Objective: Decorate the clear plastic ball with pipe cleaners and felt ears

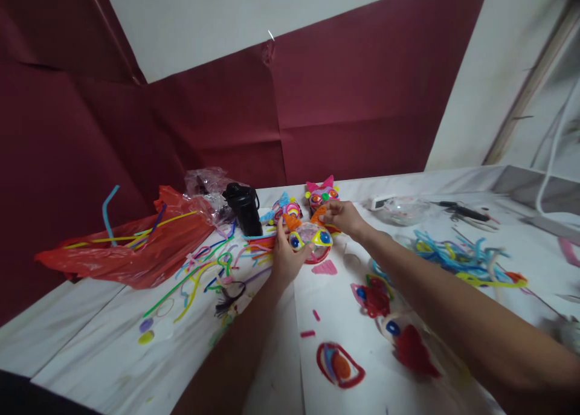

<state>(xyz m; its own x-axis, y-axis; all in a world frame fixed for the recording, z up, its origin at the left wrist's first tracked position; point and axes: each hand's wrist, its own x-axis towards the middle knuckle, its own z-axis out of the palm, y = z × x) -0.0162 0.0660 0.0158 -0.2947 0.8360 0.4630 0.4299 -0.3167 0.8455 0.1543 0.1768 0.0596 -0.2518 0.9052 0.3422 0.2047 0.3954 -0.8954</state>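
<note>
A craft animal face (310,229) with blue-and-yellow eyes, a red mouth outline and orange ears stands at the middle of the table. Around its left side curls my left hand (289,259), thumb across the front and fingers near the left orange ear (292,223). My right hand (345,217) pinches the right orange ear (319,214) at the top. A pink fuzzy piece (325,267) lies just below the face. Behind it are a pink-eared craft face (323,193) and another with blue ears (286,209).
Left stand a black lidded bottle (243,209) and a red plastic bag (131,264), with loose pipe cleaners (194,285) in front. Blue pipe cleaners (466,258), pliers (473,220) and a clear plastic packet (403,211) lie right. A red-rimmed eye piece (341,365) is near the front.
</note>
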